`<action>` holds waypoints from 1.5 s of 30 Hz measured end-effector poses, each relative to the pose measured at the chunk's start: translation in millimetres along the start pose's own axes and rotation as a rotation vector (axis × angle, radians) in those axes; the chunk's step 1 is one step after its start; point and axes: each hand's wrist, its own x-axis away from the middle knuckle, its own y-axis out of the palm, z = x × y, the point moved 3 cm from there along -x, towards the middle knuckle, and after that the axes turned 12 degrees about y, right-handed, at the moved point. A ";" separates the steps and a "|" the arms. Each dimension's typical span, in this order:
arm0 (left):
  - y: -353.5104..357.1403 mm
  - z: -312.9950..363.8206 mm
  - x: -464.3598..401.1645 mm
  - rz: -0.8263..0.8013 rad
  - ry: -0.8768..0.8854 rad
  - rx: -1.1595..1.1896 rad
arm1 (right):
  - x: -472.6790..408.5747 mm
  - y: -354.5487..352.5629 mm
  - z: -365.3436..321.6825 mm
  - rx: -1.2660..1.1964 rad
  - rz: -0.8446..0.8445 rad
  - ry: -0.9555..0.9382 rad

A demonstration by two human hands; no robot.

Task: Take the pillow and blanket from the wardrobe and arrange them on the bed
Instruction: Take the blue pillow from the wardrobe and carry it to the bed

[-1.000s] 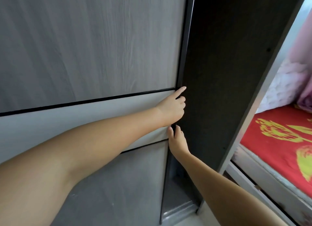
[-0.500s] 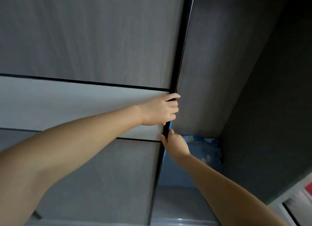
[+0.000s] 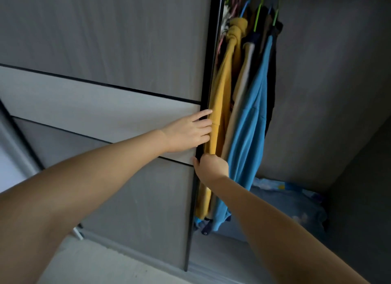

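The grey sliding wardrobe door (image 3: 110, 76) stands partly open, with its black edge running down the middle of the view. My left hand (image 3: 188, 133) lies flat on the door's pale band, fingers reaching the edge. Just below it my right hand (image 3: 209, 166) curls around that same edge. Blue patterned bedding (image 3: 296, 201), folded, lies on the wardrobe floor at the lower right, partly hidden behind my right arm and the hanging clothes. I cannot tell pillow from blanket there.
Clothes hang in the opening: a mustard top (image 3: 224, 82), a beige garment (image 3: 243, 82) and a blue garment (image 3: 251, 122), on coloured hangers. The dark wardrobe side wall (image 3: 330, 93) closes the right. Pale floor (image 3: 88, 264) shows at the bottom.
The door has slid left under both hands, widening the gap. Hanging clothes and more of the blue bedding have come into sight.
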 end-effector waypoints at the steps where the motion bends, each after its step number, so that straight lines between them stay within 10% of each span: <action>1: 1.1 -0.8 3.3 -0.008 -0.006 0.013 | 0.8 1.9 -2.4 0.011 0.000 -0.008; 15: -23.6 92.4 -119.3 0.193 0.094 0.341 | 55.7 -12.7 245.6 0.212 -0.117 0.254; 30: 41.8 273.0 -282.8 -0.237 -0.095 1.111 | 94.1 60.0 433.7 0.249 -0.394 0.424; 45: 264.6 339.5 -417.3 -0.532 -0.133 1.173 | -86.8 243.2 537.6 0.152 -0.586 0.423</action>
